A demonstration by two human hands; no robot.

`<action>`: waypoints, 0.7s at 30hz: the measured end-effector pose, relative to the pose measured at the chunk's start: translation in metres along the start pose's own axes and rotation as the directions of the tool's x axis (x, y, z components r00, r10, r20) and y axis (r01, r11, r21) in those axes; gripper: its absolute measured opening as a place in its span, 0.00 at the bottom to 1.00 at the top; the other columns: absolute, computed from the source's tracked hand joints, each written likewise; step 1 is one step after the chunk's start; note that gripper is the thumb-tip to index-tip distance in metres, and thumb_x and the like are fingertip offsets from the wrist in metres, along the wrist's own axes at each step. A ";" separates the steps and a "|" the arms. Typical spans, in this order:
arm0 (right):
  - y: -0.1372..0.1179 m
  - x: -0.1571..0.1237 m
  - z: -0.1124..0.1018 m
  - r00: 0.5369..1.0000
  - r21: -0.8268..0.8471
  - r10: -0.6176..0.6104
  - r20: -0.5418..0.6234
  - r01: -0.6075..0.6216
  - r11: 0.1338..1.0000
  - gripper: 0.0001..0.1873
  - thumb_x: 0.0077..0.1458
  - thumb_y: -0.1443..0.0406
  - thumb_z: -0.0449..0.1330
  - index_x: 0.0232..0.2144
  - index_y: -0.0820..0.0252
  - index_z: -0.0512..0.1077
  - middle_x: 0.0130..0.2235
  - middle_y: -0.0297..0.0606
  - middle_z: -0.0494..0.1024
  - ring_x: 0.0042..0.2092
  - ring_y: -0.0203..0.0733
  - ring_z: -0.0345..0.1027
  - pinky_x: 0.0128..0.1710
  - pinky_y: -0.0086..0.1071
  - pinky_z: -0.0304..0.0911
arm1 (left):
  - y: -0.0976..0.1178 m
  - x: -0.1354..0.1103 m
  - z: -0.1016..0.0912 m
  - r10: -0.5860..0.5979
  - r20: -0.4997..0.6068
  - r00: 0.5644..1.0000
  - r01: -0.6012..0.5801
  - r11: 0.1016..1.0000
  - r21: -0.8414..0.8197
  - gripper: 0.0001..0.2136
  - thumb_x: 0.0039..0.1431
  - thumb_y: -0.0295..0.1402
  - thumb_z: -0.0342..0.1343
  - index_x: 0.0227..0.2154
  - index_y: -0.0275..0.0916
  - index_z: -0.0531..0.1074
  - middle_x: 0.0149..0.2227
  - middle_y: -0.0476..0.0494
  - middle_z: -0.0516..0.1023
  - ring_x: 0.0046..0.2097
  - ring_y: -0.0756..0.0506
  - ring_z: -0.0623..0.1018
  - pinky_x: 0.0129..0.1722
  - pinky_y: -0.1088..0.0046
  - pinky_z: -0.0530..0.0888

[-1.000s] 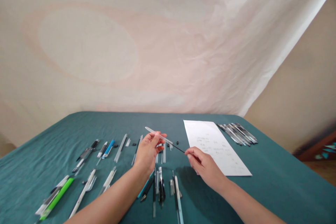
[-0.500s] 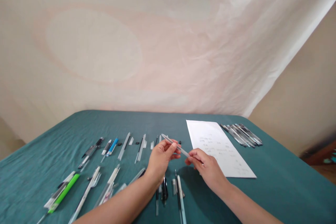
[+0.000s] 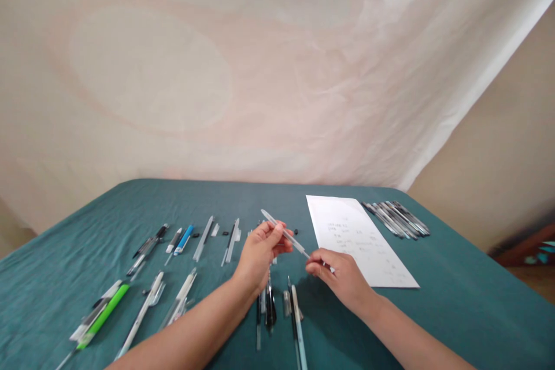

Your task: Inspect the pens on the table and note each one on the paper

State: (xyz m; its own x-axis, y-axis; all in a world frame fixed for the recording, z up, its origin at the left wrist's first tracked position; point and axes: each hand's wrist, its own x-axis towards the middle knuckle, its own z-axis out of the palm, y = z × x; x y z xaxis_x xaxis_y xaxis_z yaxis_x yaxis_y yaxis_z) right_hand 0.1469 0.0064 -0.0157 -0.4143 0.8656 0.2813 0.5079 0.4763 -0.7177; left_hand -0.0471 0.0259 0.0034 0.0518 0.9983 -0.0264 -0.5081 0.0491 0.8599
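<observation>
My left hand [image 3: 265,248] is closed around a clear, whitish pen barrel [image 3: 269,218], which slants down to the right. At its lower end, my right hand [image 3: 336,272] pinches a thin pen refill, of which only a short bit shows between the barrel and the fingertips. Below my hands lie a black pen part [image 3: 270,306], a pale blue pen barrel [image 3: 299,326] and a small grey cap [image 3: 287,303]. My left forearm hides some of the things beneath it.
Disassembled pens lie in rows to the left, among them a green pen [image 3: 104,316] and a blue pen [image 3: 184,239]. A sheet of paper with writing [image 3: 355,231] lies right of centre. Beyond it is a row of several pens [image 3: 396,219] on the green cloth [image 3: 459,300].
My left hand has shifted slightly left with the barrel. A thin bit now shows between the barrel's lower end and my right fingertips. The view has tilted a little.
</observation>
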 end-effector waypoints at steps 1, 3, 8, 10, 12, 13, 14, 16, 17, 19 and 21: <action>0.002 0.002 -0.001 1.000 -0.003 0.020 -0.007 -0.020 1.000 0.14 0.61 0.56 0.52 0.31 0.55 0.72 0.28 0.31 0.75 0.30 0.37 0.68 0.31 0.28 0.59 | 0.003 0.003 -0.003 0.021 -0.064 0.998 -0.025 0.998 -0.053 0.06 0.57 0.31 0.58 0.34 0.33 0.69 0.32 0.40 0.77 0.26 0.51 0.74 0.29 0.74 0.75; 0.008 0.010 -0.004 0.998 -0.054 0.059 -0.035 -0.061 0.997 0.12 0.61 0.57 0.52 0.33 0.54 0.72 0.29 0.31 0.76 0.31 0.37 0.69 0.32 0.28 0.59 | 0.009 0.011 -0.009 0.029 -0.186 0.982 -0.057 0.987 -0.148 0.01 0.58 0.26 0.55 0.32 0.33 0.68 0.31 0.41 0.77 0.26 0.51 0.75 0.29 0.73 0.75; 0.030 0.048 -0.005 0.997 -0.313 0.065 -0.035 -0.073 0.947 0.10 0.59 0.64 0.53 0.39 0.53 0.74 0.40 0.35 0.77 0.41 0.41 0.70 0.40 0.31 0.59 | 0.016 0.022 -0.021 0.003 -0.286 0.958 -0.075 0.968 -0.240 0.05 0.61 0.22 0.48 0.32 0.33 0.67 0.30 0.40 0.77 0.26 0.50 0.76 0.29 0.72 0.77; 0.035 0.063 0.001 0.998 -0.359 0.068 -0.014 -0.069 0.931 0.12 0.59 0.65 0.53 0.42 0.54 0.73 0.41 0.37 0.76 0.42 0.40 0.69 0.42 0.31 0.59 | 0.015 0.022 -0.022 -0.016 -0.293 0.956 -0.063 0.964 -0.259 0.05 0.61 0.22 0.48 0.32 0.33 0.67 0.29 0.40 0.77 0.26 0.49 0.77 0.29 0.72 0.77; 0.036 0.074 0.008 0.997 -0.371 0.075 -0.004 -0.071 0.926 0.11 0.58 0.65 0.55 0.42 0.55 0.73 0.40 0.37 0.75 0.41 0.40 0.69 0.41 0.31 0.59 | 0.014 0.022 -0.021 -0.038 -0.293 0.955 -0.047 0.959 -0.279 0.04 0.61 0.22 0.48 0.32 0.33 0.67 0.29 0.40 0.77 0.26 0.49 0.77 0.29 0.72 0.77; 0.037 0.077 0.012 0.997 -0.370 0.079 -0.001 -0.074 0.926 0.10 0.57 0.65 0.56 0.41 0.55 0.74 0.38 0.37 0.75 0.40 0.40 0.68 0.41 0.31 0.58 | 0.013 0.022 -0.021 -0.050 -0.291 0.955 -0.038 0.957 -0.288 0.05 0.61 0.22 0.48 0.32 0.33 0.67 0.29 0.40 0.77 0.26 0.49 0.77 0.29 0.72 0.77; 0.037 0.080 0.016 0.997 -0.369 0.083 0.001 -0.076 0.926 0.09 0.56 0.65 0.57 0.39 0.56 0.74 0.37 0.37 0.74 0.39 0.40 0.68 0.40 0.30 0.58 | 0.013 0.021 -0.020 -0.060 -0.289 0.955 -0.030 0.955 -0.297 0.05 0.61 0.22 0.48 0.31 0.33 0.67 0.29 0.39 0.77 0.26 0.49 0.77 0.29 0.72 0.77; 0.037 0.082 0.022 0.996 -0.360 0.088 0.004 -0.080 0.929 0.06 0.55 0.67 0.58 0.36 0.57 0.74 0.37 0.37 0.73 0.38 0.39 0.67 0.39 0.30 0.58 | 0.013 0.021 -0.020 -0.075 -0.284 0.956 -0.017 0.951 -0.310 0.05 0.61 0.22 0.48 0.31 0.33 0.67 0.29 0.39 0.77 0.26 0.49 0.77 0.30 0.72 0.77; 0.037 0.082 0.023 0.996 -0.352 0.088 0.003 -0.082 0.932 0.05 0.55 0.68 0.57 0.34 0.58 0.73 0.37 0.37 0.73 0.38 0.39 0.67 0.39 0.30 0.58 | 0.013 0.021 -0.020 -0.079 -0.282 0.956 -0.014 0.949 -0.314 0.05 0.61 0.22 0.48 0.31 0.33 0.67 0.30 0.39 0.77 0.26 0.49 0.77 0.30 0.72 0.77; 0.038 0.081 0.024 0.996 -0.329 0.086 0.000 -0.081 0.941 0.06 0.54 0.70 0.56 0.34 0.59 0.72 0.37 0.38 0.72 0.39 0.39 0.67 0.40 0.30 0.58 | 0.014 0.021 -0.020 -0.082 -0.280 0.957 -0.012 0.948 -0.318 0.05 0.61 0.22 0.48 0.32 0.33 0.67 0.30 0.39 0.77 0.27 0.49 0.77 0.30 0.72 0.77; 0.037 0.077 0.021 0.996 -0.298 0.085 -0.010 -0.084 0.951 0.06 0.53 0.71 0.55 0.34 0.59 0.71 0.36 0.37 0.72 0.38 0.39 0.66 0.40 0.31 0.59 | 0.014 0.020 -0.020 -0.081 -0.278 0.957 -0.013 0.947 -0.320 0.04 0.62 0.22 0.48 0.32 0.33 0.66 0.30 0.39 0.77 0.27 0.49 0.77 0.30 0.72 0.78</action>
State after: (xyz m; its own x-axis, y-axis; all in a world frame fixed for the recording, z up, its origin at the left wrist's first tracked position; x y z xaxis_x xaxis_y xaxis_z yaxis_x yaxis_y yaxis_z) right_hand 0.1181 0.0872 -0.0337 -0.3623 0.9044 0.2253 0.7429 0.4261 -0.5163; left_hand -0.0697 0.0475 0.0045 -0.1480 0.9603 -0.2366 -0.7574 0.0438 0.6515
